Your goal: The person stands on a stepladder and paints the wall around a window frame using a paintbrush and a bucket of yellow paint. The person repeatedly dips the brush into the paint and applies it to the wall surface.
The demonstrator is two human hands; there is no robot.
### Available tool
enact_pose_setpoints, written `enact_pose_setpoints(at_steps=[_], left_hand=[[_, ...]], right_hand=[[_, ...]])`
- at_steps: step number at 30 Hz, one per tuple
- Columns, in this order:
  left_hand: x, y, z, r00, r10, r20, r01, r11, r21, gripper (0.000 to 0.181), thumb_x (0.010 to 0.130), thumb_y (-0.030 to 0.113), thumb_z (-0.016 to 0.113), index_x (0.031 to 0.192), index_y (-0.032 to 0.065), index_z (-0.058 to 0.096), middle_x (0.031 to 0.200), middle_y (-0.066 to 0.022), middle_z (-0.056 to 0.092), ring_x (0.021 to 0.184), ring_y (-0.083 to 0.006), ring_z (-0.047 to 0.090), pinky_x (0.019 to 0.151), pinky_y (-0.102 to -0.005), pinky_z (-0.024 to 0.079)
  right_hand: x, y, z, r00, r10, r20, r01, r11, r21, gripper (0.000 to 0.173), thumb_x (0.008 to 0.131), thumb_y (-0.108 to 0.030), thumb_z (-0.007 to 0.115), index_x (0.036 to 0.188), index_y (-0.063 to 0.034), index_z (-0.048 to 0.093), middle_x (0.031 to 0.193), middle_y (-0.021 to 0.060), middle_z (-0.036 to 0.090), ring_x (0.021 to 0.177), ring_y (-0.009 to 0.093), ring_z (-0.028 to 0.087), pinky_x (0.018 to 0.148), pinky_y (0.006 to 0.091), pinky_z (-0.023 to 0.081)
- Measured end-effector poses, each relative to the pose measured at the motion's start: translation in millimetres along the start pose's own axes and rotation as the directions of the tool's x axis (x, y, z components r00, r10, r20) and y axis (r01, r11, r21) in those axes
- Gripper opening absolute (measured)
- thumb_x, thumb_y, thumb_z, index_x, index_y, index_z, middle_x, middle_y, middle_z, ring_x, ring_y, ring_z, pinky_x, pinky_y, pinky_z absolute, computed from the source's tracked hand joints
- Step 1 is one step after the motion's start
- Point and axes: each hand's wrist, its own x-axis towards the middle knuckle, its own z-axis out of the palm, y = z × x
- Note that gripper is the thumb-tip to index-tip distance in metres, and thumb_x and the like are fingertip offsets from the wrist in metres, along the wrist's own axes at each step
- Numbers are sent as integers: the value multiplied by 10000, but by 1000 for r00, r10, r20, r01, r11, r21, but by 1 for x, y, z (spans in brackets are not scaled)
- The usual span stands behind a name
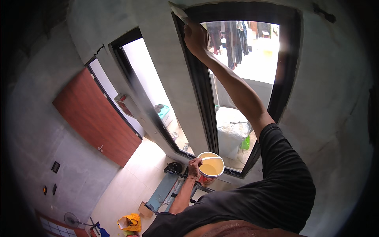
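My right hand (197,38) is raised to the upper left corner of the dark window frame (285,74). It grips what looks like a pale flat paintbrush (179,11), whose tip meets the frame's edge and the grey wall (165,68). Lower down, my left hand (194,166) is closed around the white handle of a plastic bucket (207,180). Yellowish liquid (210,169) fills part of the bucket, which hangs beside the window's bottom corner. My fingers hide most of the brush's handle.
Left of the window is a narrow glazed opening (148,71), then a red-brown wooden door (94,115) standing ajar. A blue-grey bench or step platform (162,189) stands below me. On the tiled floor (118,192) lie a yellow bag (130,222) and a cardboard box (145,209).
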Motion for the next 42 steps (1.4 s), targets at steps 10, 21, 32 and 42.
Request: enact_pose_setpoints(at_steps=[10, 21, 32, 42], left_hand=[[7, -9, -4, 999, -32, 32, 32, 999, -15, 329, 860, 195, 647, 559, 85, 572, 534, 65, 471, 515, -34, 342, 517, -229, 240], [3, -8, -7, 1000, -3, 17, 2, 999, 33, 324, 853, 194, 649, 559, 82, 573, 538, 66, 477, 520, -36, 357, 522, -229, 251], [-2, -3, -4, 1000, -20, -8, 20, 999, 45, 305, 852, 180, 647, 571, 88, 575, 550, 68, 486, 532, -35, 366, 533, -227, 258], [1, -8, -4, 1000, -17, -15, 18, 1000, 26, 321, 864, 199, 649, 572, 89, 572, 549, 69, 472, 520, -38, 346, 520, -233, 244]], right_hand=[[-41, 10, 19, 939, 260, -226, -194, 941, 277, 328, 985, -144, 435, 1285, -11, 443, 805, 197, 601, 720, 348, 611, 681, 465, 456], [-22, 12, 112, 886, 376, -271, -206, 843, 497, 159, 1000, -156, 439, 1065, -76, 319, 676, 75, 509, 473, 172, 542, 386, 331, 420], [-10, -7, 96, 922, 366, -130, -300, 883, 361, 259, 939, -58, 472, 1132, -22, 302, 823, 299, 617, 835, 503, 616, 707, 565, 433], [-9, 4, 88, 936, 351, -14, -340, 914, 220, 238, 910, -150, 532, 1086, -38, 418, 837, 296, 635, 829, 500, 618, 721, 588, 452]])
